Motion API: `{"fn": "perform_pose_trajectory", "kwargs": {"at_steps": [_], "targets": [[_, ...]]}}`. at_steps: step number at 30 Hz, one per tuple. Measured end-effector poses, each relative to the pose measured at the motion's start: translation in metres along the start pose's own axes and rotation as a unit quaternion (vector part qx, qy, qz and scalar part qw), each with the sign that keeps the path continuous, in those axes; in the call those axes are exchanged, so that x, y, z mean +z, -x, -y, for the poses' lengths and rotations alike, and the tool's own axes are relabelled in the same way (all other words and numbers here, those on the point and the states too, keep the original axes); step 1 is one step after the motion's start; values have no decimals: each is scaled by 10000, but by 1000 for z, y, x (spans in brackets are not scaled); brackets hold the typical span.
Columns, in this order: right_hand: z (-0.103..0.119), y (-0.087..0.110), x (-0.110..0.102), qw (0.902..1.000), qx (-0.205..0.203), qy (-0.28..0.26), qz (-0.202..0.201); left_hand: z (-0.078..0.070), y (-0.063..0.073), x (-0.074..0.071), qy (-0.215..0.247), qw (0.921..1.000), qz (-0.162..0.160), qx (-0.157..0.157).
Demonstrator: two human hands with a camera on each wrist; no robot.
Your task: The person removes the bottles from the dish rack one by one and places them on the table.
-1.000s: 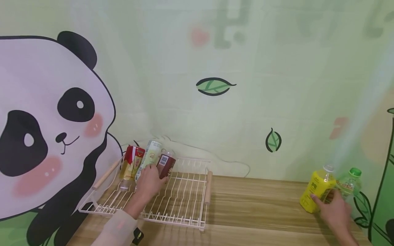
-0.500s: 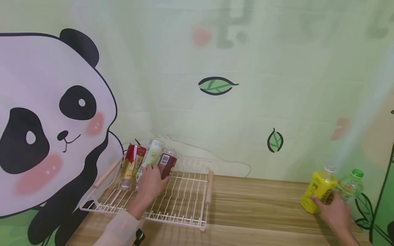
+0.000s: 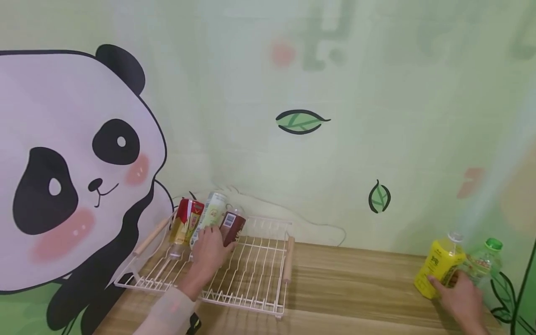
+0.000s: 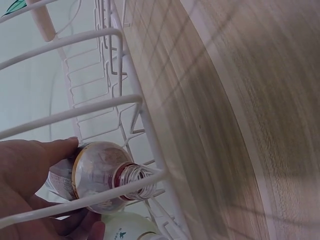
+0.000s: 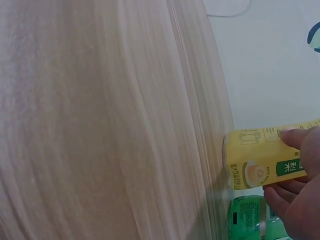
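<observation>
My left hand (image 3: 209,251) grips a plastic bottle with a dark red-brown label (image 3: 231,227), lying in the white wire rack (image 3: 251,301). Its clear, capless neck shows in the left wrist view, with the thumb along its side. A pale green bottle (image 3: 213,208) lies right beside it, partly behind my fingers, and a red and gold bottle (image 3: 186,218) is farther left. At the far right, my right hand (image 3: 462,295) holds a yellow bottle (image 3: 437,267) between thumb and fingers. That bottle leans slightly; I cannot tell whether its base touches the table.
A clear bottle with a green cap (image 3: 494,244) stands just behind my right hand. Wooden handles (image 3: 289,259) flank the rack. The wood-grain table (image 3: 351,274) runs back to a printed cloth backdrop (image 3: 251,153). A small black object (image 3: 194,323) lies near my left sleeve.
The head view has swung slightly left, so everything sits a little farther right. Both hands keep the same hold on their bottles.
</observation>
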State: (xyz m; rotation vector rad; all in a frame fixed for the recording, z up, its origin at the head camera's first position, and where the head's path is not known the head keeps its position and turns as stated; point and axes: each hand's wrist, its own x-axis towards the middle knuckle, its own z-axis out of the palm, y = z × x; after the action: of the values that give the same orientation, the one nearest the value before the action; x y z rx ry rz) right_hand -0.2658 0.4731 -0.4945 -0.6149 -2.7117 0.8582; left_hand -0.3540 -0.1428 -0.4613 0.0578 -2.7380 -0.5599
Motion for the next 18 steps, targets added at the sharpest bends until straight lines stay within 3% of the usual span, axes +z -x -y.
{"fn": "perform_pose_trajectory", "kwargs": {"at_steps": [18], "targets": [[3, 2, 2, 9999, -158, 41, -58, -2, 2, -3, 34, 10000, -33, -34]]}}
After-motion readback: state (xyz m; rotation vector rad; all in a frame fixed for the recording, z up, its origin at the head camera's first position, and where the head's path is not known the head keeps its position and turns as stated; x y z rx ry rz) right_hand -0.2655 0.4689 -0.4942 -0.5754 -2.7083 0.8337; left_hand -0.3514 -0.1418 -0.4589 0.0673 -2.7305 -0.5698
